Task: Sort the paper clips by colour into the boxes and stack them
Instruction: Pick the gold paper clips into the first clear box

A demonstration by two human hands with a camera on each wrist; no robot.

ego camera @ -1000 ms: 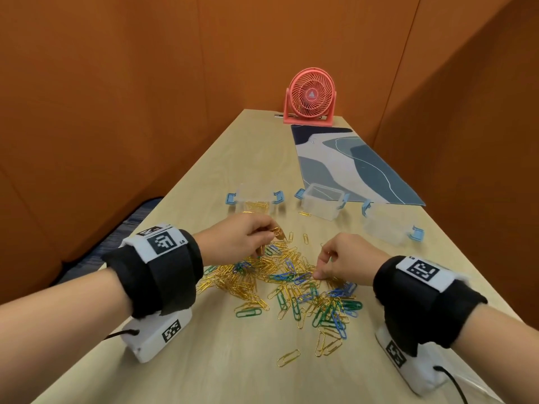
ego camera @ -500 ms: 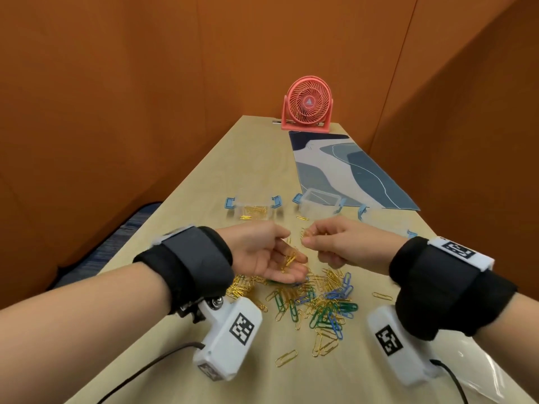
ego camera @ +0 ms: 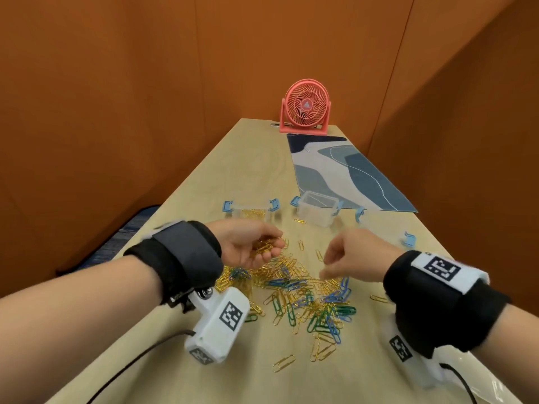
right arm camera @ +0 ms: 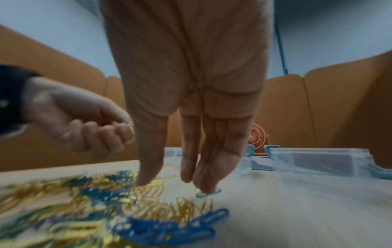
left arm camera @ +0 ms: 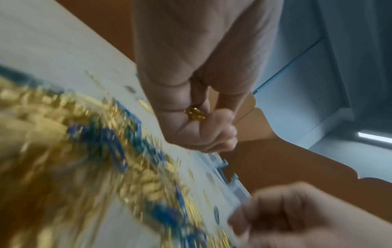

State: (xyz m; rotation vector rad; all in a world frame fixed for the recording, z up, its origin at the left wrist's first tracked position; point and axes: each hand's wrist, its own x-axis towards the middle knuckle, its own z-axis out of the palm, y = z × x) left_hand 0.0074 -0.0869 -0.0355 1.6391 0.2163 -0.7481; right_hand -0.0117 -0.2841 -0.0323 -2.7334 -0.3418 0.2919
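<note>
A mixed pile of gold, blue and green paper clips (ego camera: 297, 293) lies on the table in front of me. My left hand (ego camera: 268, 249) is turned palm up above the pile's far left edge, fingers curled round a small bunch of gold clips (left arm camera: 195, 114). My right hand (ego camera: 326, 272) hovers over the pile's right side, holding nothing. Its fingers (right arm camera: 201, 167) point straight down, tips close above a teal clip (right arm camera: 208, 193). Three clear boxes with blue latches stand behind the pile: the left box (ego camera: 252, 212) holds gold clips, the middle box (ego camera: 318, 214) and the right box (ego camera: 382, 225) look empty.
A pink desk fan (ego camera: 304, 110) stands at the table's far end, with a blue-patterned mat (ego camera: 344, 173) in front of it on the right. Orange walls close in on both sides. Stray gold clips (ego camera: 284, 363) lie near the front edge.
My right hand left the spot above my left palm and dropped down and right toward the pile, its pinch now loosened. My left hand stays cupped with gold clips in it.
</note>
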